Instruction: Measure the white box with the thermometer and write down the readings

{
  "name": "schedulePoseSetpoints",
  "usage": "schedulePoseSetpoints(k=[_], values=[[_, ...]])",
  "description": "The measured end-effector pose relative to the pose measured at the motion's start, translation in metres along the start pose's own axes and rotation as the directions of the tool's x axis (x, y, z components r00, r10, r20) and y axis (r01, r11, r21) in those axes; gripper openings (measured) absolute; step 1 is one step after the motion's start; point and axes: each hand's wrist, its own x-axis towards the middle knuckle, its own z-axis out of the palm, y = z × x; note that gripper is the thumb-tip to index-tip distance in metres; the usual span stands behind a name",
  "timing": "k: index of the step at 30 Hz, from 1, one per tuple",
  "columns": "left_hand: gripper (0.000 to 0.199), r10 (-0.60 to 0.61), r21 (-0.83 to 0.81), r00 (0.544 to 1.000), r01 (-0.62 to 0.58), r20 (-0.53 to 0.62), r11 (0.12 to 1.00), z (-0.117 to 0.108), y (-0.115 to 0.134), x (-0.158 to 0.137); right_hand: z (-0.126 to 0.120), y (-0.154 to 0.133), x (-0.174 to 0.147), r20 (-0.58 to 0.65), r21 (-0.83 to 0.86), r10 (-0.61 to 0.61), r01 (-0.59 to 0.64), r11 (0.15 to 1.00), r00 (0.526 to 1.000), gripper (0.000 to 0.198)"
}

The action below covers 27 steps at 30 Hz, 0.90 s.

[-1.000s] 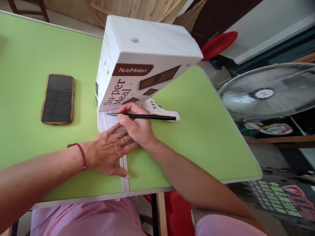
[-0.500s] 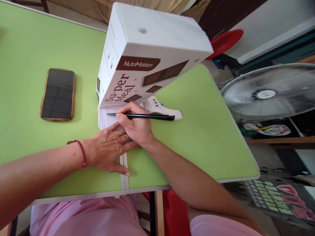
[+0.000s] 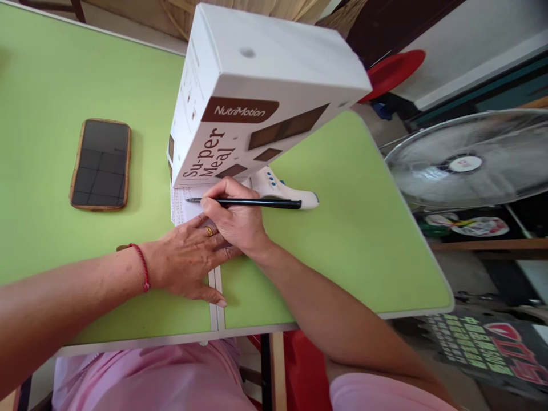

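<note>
My right hand [image 3: 237, 220] is closed around a black pen [image 3: 261, 202], its tip over or on a small sheet of paper [image 3: 178, 206] covered with writing. Flat across the lower part of that paper lies my left hand [image 3: 192, 257], fingers stretched out and partly under the right hand, which hides much of the sheet. A tall white NutriMotion box [image 3: 240, 85] stands just beyond the paper. Whether the paper runs under the box I cannot tell. Behind my right hand a white device with blue buttons [image 3: 278, 185] lies partly hidden by the box.
A phone in a brown case [image 3: 101, 164] lies on the green table [image 3: 342, 251] to the left. A small brown round thing [image 3: 123, 248] pokes out beside my left wrist. Past the right table edge are a fan [image 3: 464, 164] and a red plastic item [image 3: 396, 68].
The pen has tilted and shifted very slightly with my right hand. My left hand, the box and the phone stay in place.
</note>
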Motion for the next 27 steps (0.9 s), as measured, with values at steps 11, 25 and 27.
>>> schedulePoseSetpoints(k=[11, 25, 27], values=[[0.084, -0.004, -0.014, 1.0, 0.004, -0.001, 1.0, -0.001, -0.0005, -0.0007, -0.0007, 0.0001, 0.0003, 0.006, 0.007, -0.004, 0.004, 1.0, 1.0, 0.013], [0.085, 0.009, 0.002, 0.999, -0.009, -0.032, 1.0, 0.0026, -0.0015, -0.0009, 0.0001, 0.0004, 0.0003, -0.025, 0.011, -0.02, 0.02, 1.0, 0.999, 0.012], [0.084, 0.006, -0.003, 1.0, -0.006, -0.027, 1.0, 0.0017, -0.0014, -0.0011, 0.001, 0.0006, 0.0, -0.027, 0.028, -0.044, 0.045, 0.999, 0.999, 0.012]])
